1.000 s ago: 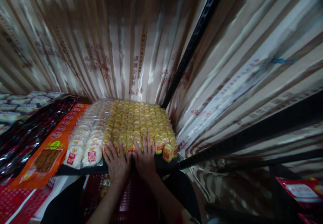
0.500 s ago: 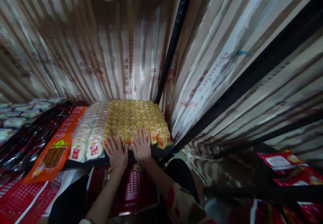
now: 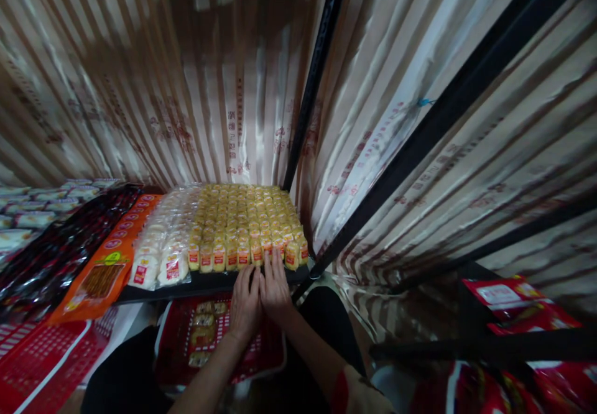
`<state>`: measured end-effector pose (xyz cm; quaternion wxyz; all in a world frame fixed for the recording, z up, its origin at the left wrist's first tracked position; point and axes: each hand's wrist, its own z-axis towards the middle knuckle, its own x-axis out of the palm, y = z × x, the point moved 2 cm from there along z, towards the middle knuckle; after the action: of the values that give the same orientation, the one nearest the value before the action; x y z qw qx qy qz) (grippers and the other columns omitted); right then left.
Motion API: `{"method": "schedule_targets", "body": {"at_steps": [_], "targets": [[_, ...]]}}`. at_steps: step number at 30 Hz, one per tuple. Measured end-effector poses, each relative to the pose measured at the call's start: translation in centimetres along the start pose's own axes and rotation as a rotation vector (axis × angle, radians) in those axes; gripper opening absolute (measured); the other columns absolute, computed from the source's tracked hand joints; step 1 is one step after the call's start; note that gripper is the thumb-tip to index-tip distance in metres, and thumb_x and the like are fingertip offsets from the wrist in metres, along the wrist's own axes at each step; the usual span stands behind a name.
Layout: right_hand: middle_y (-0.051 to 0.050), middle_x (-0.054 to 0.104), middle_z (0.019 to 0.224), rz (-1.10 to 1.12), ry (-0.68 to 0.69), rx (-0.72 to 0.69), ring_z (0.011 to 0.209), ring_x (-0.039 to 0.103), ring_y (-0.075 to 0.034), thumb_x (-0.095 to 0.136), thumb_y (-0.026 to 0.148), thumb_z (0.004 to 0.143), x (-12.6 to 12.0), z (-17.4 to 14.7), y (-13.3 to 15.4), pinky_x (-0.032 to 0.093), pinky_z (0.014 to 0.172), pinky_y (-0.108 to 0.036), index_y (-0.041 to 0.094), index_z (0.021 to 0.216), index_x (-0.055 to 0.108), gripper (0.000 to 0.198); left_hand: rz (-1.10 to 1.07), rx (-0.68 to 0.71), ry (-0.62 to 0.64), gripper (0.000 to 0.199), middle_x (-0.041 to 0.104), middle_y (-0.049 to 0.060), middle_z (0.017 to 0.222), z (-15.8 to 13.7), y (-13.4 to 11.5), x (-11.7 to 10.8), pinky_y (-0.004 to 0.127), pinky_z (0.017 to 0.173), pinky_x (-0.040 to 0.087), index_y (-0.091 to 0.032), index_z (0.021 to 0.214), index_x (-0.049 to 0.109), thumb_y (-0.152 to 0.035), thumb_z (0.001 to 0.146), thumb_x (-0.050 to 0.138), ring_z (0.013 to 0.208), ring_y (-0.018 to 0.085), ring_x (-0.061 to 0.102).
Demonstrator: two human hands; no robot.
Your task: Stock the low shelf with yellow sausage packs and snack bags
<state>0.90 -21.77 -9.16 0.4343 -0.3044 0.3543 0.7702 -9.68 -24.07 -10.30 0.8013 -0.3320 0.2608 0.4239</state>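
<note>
Small yellow wrapped snack packs point(image 3: 242, 224) stand in close rows on a black shelf point(image 3: 186, 291), red labels facing me along the front. My right hand point(image 3: 275, 286) lies with its fingers stretched against the front row, near its right end. Beside it, almost touching, is my left hand point(image 3: 245, 299), its fingers extended but slightly bent at the shelf's front edge. Neither hand grasps anything. White round packs point(image 3: 173, 265) in clear wrap stand in rows to the left of the yellow ones.
Under the shelf a red basket point(image 3: 161, 345) holds several yellow packs point(image 3: 203, 319). An orange bag point(image 3: 100, 277), dark shiny packets point(image 3: 56, 252) and white packets point(image 3: 35, 220) lie further left. A black post point(image 3: 310, 91) rises behind; red bags point(image 3: 508, 296) lie at right.
My left hand has moved right and down off the front row, close to my right hand. My right hand has shifted slightly right. The front labels and basket contents show more.
</note>
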Motion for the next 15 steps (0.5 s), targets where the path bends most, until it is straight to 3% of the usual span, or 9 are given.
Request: {"method": "schedule_targets", "body": {"at_steps": [7, 15], "targets": [[-0.015, 0.004, 0.152, 0.058, -0.036, 0.031, 0.14, 0.005, -0.032, 0.034, 0.013, 0.09, 0.4, -0.1, -1.7, 0.031, 0.106, -0.058, 0.009, 0.145, 0.012, 0.06, -0.063, 0.167, 0.098, 0.051, 0.052, 0.017, 0.129, -0.2, -0.7, 1.9, 0.042, 0.098, 0.045, -0.009, 0.136, 0.035, -0.008, 0.086, 0.033, 0.126, 0.023, 0.042], [-0.016, 0.004, 0.152, 0.12, -0.042, 0.07, 0.14, 0.001, -0.029, 0.034, 0.009, 0.09, 2.0, -0.2, -2.3, 0.03, 0.108, -0.056, 0.008, 0.145, 0.011, 0.059, -0.138, 0.165, 0.188, 0.048, 0.044, 0.022, 0.135, 0.2, 0.1, 3.3, 0.047, 0.102, 0.041, -0.006, 0.135, 0.035, -0.011, 0.088, 0.034, 0.133, 0.027, 0.032]]}}
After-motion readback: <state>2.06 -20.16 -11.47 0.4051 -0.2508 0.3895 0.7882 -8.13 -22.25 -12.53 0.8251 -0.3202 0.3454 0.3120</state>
